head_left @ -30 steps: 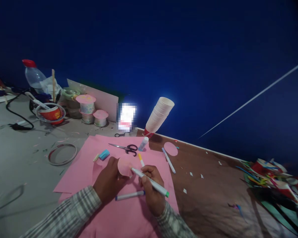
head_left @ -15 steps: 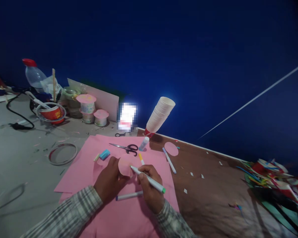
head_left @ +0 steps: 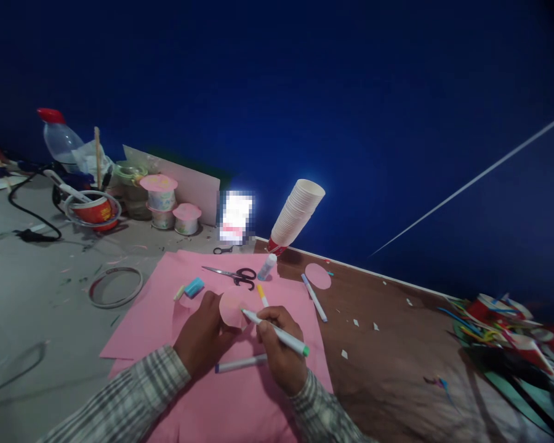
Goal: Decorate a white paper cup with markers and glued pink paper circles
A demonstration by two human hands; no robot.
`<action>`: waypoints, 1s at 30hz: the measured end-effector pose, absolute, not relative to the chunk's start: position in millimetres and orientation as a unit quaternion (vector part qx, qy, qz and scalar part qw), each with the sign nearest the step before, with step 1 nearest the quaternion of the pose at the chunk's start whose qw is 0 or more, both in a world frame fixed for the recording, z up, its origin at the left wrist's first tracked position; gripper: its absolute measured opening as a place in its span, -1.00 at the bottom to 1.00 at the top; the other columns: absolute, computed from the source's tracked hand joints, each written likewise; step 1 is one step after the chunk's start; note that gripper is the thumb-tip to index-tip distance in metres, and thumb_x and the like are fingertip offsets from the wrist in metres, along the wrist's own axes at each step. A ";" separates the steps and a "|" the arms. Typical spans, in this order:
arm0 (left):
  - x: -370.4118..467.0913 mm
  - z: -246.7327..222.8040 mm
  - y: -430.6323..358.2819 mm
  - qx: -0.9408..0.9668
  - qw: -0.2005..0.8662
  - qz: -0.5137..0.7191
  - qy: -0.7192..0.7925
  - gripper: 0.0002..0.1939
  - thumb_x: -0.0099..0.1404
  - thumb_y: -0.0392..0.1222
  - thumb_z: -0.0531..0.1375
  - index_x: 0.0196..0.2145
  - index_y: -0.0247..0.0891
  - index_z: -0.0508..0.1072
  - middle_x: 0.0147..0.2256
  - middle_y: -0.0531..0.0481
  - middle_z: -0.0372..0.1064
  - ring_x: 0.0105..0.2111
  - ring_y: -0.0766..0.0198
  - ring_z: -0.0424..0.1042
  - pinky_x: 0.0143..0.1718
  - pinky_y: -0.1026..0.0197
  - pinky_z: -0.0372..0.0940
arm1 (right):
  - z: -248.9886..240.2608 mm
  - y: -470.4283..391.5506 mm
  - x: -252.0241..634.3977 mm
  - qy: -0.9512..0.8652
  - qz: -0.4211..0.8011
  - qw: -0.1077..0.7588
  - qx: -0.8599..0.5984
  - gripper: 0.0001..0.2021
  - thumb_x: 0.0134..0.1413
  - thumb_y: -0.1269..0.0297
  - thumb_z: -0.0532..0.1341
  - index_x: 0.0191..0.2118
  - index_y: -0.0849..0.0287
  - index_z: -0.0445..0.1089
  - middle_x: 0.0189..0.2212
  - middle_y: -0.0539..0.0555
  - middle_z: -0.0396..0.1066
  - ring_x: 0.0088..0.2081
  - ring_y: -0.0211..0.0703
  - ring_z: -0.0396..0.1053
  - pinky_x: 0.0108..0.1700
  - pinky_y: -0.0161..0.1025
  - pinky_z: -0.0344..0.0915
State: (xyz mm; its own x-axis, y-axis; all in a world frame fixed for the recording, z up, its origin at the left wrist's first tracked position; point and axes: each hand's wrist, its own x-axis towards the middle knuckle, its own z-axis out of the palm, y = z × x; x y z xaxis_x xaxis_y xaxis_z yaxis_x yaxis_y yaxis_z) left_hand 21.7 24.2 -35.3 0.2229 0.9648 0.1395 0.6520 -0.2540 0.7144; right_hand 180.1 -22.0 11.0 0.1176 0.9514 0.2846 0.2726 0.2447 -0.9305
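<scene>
My left hand (head_left: 207,335) is closed on a round pink paper disc (head_left: 232,306) with faint yellowish marks; whether something lies beneath it is hidden. In my right hand (head_left: 281,351) is a white marker (head_left: 284,339) with a green end, its tip touching or very near the disc's right side. Under both hands lie large pink paper sheets (head_left: 152,307). On them are black-handled scissors (head_left: 233,275), a glue stick (head_left: 266,268), a yellow-ended marker (head_left: 263,295), a blue marker cap or eraser-like piece (head_left: 194,287) and another marker (head_left: 240,363), partly behind my right hand.
A leaning stack of paper cups (head_left: 298,215) stands by the wall. Left are a tape roll (head_left: 138,283), pink-topped cups (head_left: 187,220) and a red cup holding tools (head_left: 96,212). Another pink disc (head_left: 318,276) and a marker (head_left: 314,298) lie right; craft clutter (head_left: 503,326) sits far right.
The view has shifted very slightly. Both hands keep their grip, and the marker tip stays at about the same spot on the pink disc.
</scene>
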 end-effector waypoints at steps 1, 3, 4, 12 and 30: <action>21.7 -34.9 24.2 0.736 0.264 0.295 0.550 -0.77 -0.07 -0.10 0.23 -0.39 -0.06 0.30 -0.42 0.18 0.15 -0.48 0.29 0.30 -0.52 0.26 0.21 | 11.3 -22.0 180.7 -0.584 0.316 0.532 -0.525 -0.91 -0.02 0.28 0.17 -0.40 0.14 0.40 -0.66 -0.08 0.34 -0.64 -0.21 0.30 -0.59 -0.37 0.25; 21.9 -34.1 24.2 0.737 0.261 0.298 0.548 -0.78 -0.07 -0.11 0.23 -0.41 -0.06 0.30 -0.43 0.18 0.14 -0.48 0.29 0.30 -0.52 0.25 0.21 | 12.1 -21.6 181.1 -0.584 0.312 0.534 -0.526 -0.91 -0.02 0.28 0.17 -0.40 0.14 0.41 -0.66 -0.08 0.34 -0.64 -0.21 0.30 -0.58 -0.36 0.25; 21.9 -33.8 24.2 0.736 0.260 0.300 0.548 -0.77 -0.07 -0.11 0.23 -0.40 -0.06 0.30 -0.43 0.18 0.14 -0.48 0.28 0.30 -0.51 0.25 0.22 | 12.5 -21.1 181.0 -0.584 0.312 0.534 -0.526 -0.91 -0.02 0.28 0.17 -0.40 0.14 0.41 -0.67 -0.08 0.34 -0.64 -0.21 0.30 -0.59 -0.36 0.25; 21.8 -33.9 24.8 0.737 0.261 0.302 0.546 -0.75 -0.09 -0.09 0.25 -0.40 -0.05 0.30 -0.44 0.21 0.11 -0.51 0.31 0.29 -0.54 0.26 0.20 | 13.7 -20.0 181.2 -0.584 0.306 0.532 -0.531 -0.90 -0.03 0.29 0.17 -0.40 0.14 0.41 -0.67 -0.09 0.33 -0.64 -0.21 0.29 -0.59 -0.36 0.24; 22.1 -35.9 24.2 0.732 0.258 0.301 0.554 -0.76 -0.07 -0.09 0.23 -0.39 -0.06 0.29 -0.44 0.20 0.11 -0.52 0.30 0.28 -0.55 0.25 0.20 | 16.8 -18.8 180.4 -0.586 0.314 0.524 -0.532 -0.90 -0.04 0.29 0.17 -0.39 0.15 0.42 -0.68 -0.09 0.32 -0.64 -0.20 0.30 -0.59 -0.36 0.24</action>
